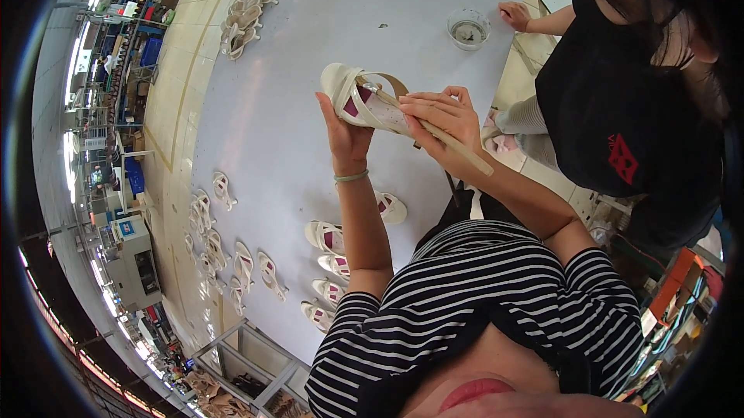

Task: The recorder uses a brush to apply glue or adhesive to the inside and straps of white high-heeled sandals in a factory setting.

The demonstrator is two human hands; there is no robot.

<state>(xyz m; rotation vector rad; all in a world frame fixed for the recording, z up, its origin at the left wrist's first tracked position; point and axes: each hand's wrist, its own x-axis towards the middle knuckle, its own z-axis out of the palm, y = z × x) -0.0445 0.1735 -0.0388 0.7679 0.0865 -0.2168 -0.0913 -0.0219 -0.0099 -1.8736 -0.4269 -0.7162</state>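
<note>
A white strappy sandal (339, 83) with a dark red patch on its insole is raised over the table. My left hand (347, 137) is wrapped around its front part from below. In my right hand (448, 119) is a long, pale wooden-handled brush (473, 160), slanting into the sandal between the straps. Its tip reaches inside near the toe; the bristles are hard to make out. The fingers of the right hand also lie close to the sandal's heel end. Below my left forearm, several similar white sandals (330, 239) with dark red insole patches rest on the table.
A clear round bowl (468, 30) with greyish contents stands at the far right of the pale table (310, 15). Beside it is a co-worker's hand (514, 16). More sandals (242, 26) lie at the far left, others (243, 264) along the left edge. A metal frame (248, 356) stands nearer.
</note>
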